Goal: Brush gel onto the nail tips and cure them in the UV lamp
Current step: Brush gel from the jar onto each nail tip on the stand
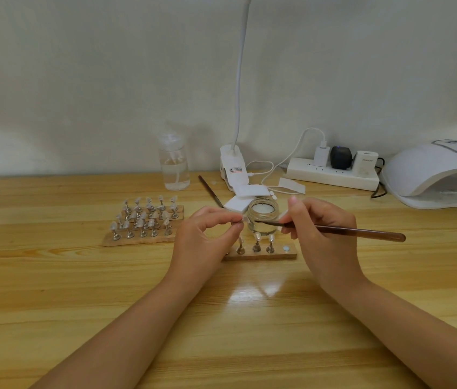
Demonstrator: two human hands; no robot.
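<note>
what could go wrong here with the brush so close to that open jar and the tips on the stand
1. The left hand only pinches the small nail tip at its fingertips, so a brush stroke could push it loose.
2. The open glass jar sits right behind the work, and the right hand might knock it.
3. Either wrist could topple the tips on the near stand just below.

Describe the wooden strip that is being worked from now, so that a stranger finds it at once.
Start at the glass jar in the middle of the table. Directly in front of it, between the two hands, lies a short wooden strip. Unlike the crowded strips to the left, it carries only three visible nail stands and one bare round magnet.
</note>
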